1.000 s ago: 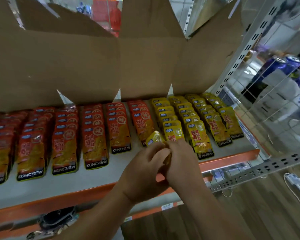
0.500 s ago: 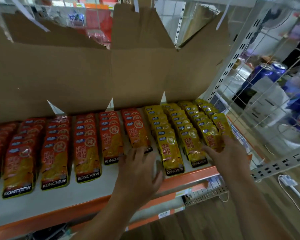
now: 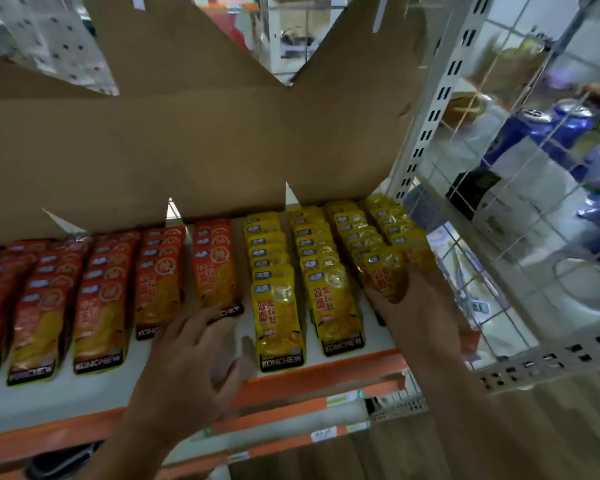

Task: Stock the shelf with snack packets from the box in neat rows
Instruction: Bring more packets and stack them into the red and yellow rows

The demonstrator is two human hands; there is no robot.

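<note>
Parted now, left hand [image 3: 194, 358] fingers spread on orange packet [image 3: 215, 271], right hand [image 3: 416, 306] flat on yellow packet [image 3: 383, 268].

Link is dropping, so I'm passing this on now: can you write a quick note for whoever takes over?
Left hand: open, fingers spread, touching the front packet of the rightmost orange row.
Right hand: at the front packet of the third yellow row; too blurred to tell the grip.
Done: orange and yellow rows lie along the shelf, with the cardboard box behind them.
Left: the two right-hand yellow rows stop short of the front. Box contents not visible.
</note>
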